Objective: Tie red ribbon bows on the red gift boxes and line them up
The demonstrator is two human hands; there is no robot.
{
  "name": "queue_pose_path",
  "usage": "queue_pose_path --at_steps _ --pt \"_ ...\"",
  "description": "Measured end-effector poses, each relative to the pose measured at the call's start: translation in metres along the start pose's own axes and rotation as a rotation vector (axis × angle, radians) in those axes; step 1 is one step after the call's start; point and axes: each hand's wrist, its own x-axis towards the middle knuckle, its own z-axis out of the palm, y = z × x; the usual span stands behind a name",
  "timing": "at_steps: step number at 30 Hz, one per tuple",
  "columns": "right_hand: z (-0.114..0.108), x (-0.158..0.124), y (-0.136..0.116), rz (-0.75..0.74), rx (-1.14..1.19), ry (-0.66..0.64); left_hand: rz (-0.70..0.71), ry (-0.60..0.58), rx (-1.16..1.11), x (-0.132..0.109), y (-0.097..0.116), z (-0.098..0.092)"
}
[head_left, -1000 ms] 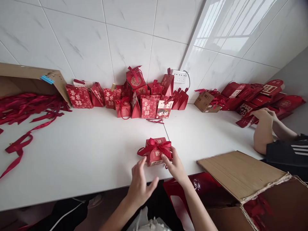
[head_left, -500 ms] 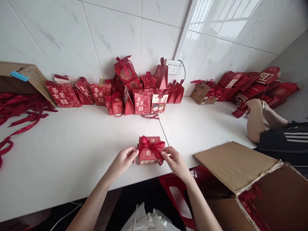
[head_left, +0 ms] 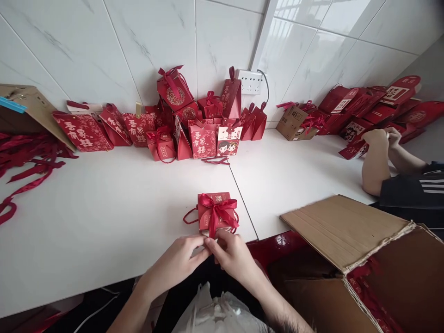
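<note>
A small red gift box [head_left: 204,206] with gold lettering sits on the white table in front of me. A shiny red ribbon [head_left: 218,210] is tied in a bow across its top, and red cord handles stick out at both sides. One ribbon tail runs down over the near edge of the box. At its end, my left hand [head_left: 185,259] and my right hand [head_left: 236,259] meet with fingertips pinched together. Both are closed on that tail; the fingers hide its tip.
Red gift boxes and bags [head_left: 204,141] stand along the tiled wall, below a power strip [head_left: 250,82]. Loose red ribbons [head_left: 31,152] lie at left. An open cardboard carton [head_left: 347,231] is at right. Beyond it, another person's hands [head_left: 381,138] work beside piled red boxes [head_left: 367,111].
Both hands have left the sides of the gift box and come together at its near edge, on the ribbon tail. The view has shifted slightly.
</note>
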Motion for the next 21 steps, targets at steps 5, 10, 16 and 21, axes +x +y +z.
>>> queue_pose_path --at_steps 5,10,16,21 --pt "0.013 0.009 0.016 0.079 0.175 -0.039 -0.095 0.097 0.341 0.001 0.004 -0.049" --pt "-0.009 0.003 0.026 0.067 0.190 -0.084 0.446 0.285 0.403 0.054 0.022 -0.057" --pt "-0.036 -0.001 0.026 0.101 0.314 0.163 0.433 0.138 0.319 0.089 0.011 -0.051" --pt "-0.033 0.008 0.021 0.045 0.255 0.184 0.410 0.123 0.250 0.084 0.007 -0.050"
